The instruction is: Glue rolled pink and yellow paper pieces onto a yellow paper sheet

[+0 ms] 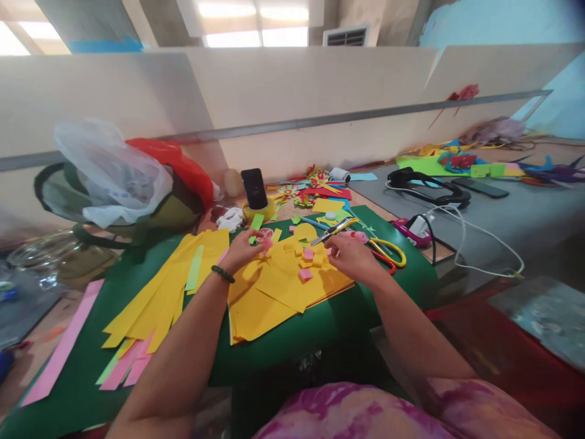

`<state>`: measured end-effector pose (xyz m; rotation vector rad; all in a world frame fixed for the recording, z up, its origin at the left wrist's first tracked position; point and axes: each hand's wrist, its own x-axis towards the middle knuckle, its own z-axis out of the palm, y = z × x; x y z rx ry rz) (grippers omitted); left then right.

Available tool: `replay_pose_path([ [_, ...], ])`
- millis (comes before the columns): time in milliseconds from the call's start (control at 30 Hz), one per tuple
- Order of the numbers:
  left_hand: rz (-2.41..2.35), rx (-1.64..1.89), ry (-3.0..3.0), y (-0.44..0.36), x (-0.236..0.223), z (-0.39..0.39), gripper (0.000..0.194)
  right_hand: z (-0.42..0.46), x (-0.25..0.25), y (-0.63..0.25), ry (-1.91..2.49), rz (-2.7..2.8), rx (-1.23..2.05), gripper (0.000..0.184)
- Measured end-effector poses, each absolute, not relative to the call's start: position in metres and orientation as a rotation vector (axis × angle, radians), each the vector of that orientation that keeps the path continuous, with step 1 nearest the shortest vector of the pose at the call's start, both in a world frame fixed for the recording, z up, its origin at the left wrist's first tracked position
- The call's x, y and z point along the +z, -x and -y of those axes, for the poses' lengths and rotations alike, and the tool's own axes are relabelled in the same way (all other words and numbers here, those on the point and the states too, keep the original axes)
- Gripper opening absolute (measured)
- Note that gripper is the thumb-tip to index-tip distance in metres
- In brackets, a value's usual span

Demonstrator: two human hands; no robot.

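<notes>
My left hand [241,250], with a dark green bracelet at the wrist, is closed in a pinch on a small pink paper piece [267,245]. My right hand [351,257] has its fingers curled over the right side of the yellow paper sheets [278,289]; a bit of pink shows at its fingertips, too small to make out. Between the hands, several small pink paper pieces [305,274] and yellow paper pieces [289,248] lie on the sheets. A pair of scissors [333,231] with blades pointing left lies just beyond my right hand.
Long yellow paper strips [158,296] and pink strips [64,344] lie left on the green mat [292,350]. A phone [254,189] stands upright behind. Larger scissors [390,252] with yellow handles lie right. A bag [178,198], paper flowers [320,177] and a white cable [464,235] surround the mat.
</notes>
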<state>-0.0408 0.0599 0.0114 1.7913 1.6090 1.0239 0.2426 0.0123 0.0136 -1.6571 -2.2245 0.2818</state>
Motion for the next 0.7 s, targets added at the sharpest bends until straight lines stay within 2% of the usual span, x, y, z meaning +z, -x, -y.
replay_pose_path([
  [100,-1.504,1.021,-1.808,0.041,0.009,-0.062,0.041,-0.013,0.010,-0.235,1.772,2.267,0.277,0.031],
  [167,-1.414,1.124,-1.751,0.044,0.011,-0.063,0.042,-0.014,0.004,-0.228,1.837,2.260,0.317,0.036],
  [300,-1.487,1.391,-1.643,0.054,0.012,-0.068,0.034,-0.020,-0.005,-0.223,1.821,2.145,0.454,0.037],
  [400,-1.557,1.375,-1.717,0.056,0.013,-0.068,0.030,-0.023,-0.004,-0.229,1.719,2.111,0.484,0.035],
  [567,-1.360,0.894,-2.189,0.047,0.019,-0.056,0.035,-0.008,0.007,-0.228,1.607,2.193,0.432,0.022],
  [633,-1.256,0.640,-2.292,0.044,0.022,-0.051,0.035,0.005,0.005,-0.220,1.472,2.321,0.502,0.025],
  [700,-1.213,0.435,-2.335,0.043,0.023,-0.048,0.041,0.018,-0.001,-0.210,1.259,2.493,0.520,0.035],
])
